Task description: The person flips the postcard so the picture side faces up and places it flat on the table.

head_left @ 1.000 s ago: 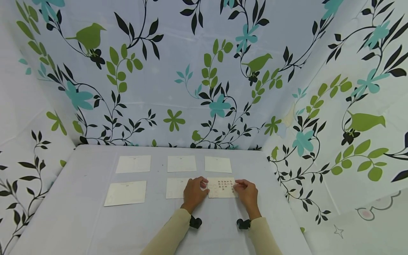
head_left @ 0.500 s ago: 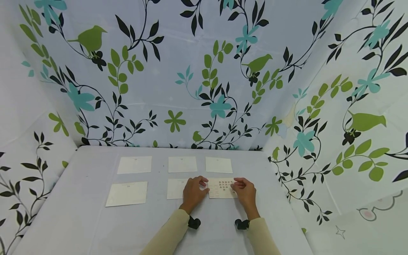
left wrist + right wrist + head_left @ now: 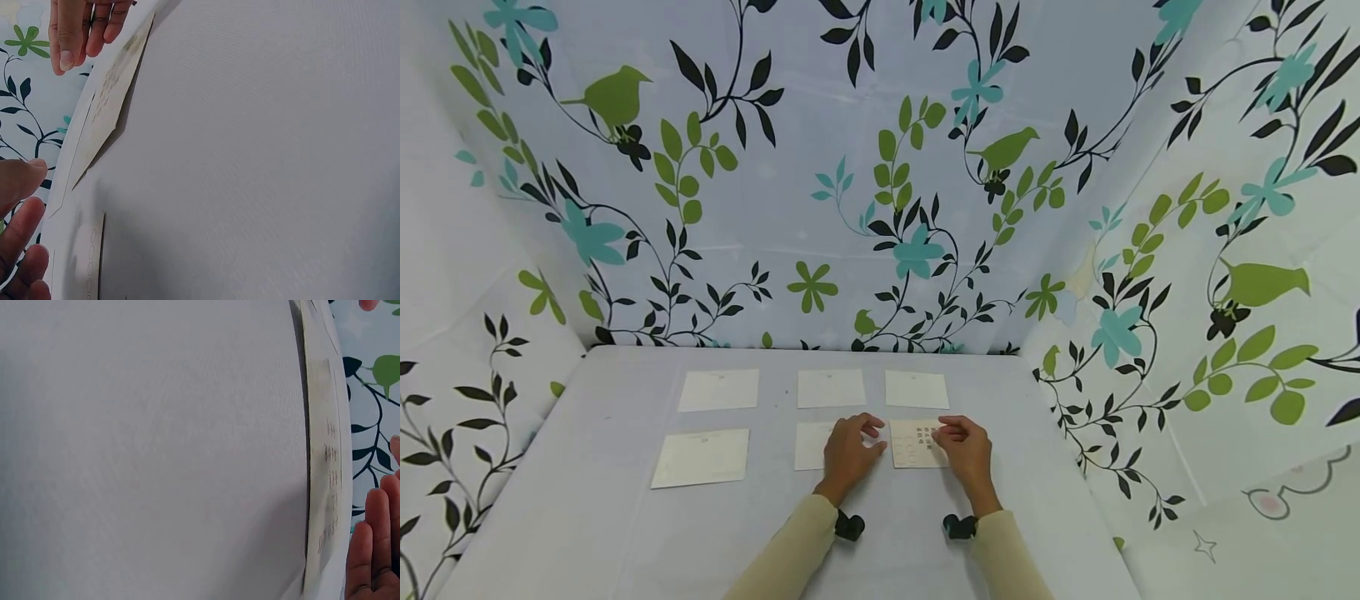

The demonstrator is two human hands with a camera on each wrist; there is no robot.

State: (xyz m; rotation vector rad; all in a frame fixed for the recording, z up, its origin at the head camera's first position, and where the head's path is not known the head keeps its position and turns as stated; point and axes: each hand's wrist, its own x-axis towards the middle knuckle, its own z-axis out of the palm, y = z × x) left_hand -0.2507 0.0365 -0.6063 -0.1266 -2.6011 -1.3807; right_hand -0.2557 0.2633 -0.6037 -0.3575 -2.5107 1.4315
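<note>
A cream paper card with rows of small reddish-brown printed marks lies on the white table. My right hand hovers over its right part and hides that end. In the left wrist view those fingers hang above the card, apart from it. The right wrist view has the right hand's fingers fairly straight, holding nothing. My left hand is just left of the printed card, fingers loosely bent and empty. It partly covers another cream card, whose row of oval outlines shows in the left wrist view.
Three cream cards lie in a back row: left card, middle card and right card. Another card lies at the front left. A patterned cloth hangs behind the table.
My right hand has moved left, over more of the printed card. My left hand has drawn slightly left, away from the card's edge. The cards keep their places on the table.
</note>
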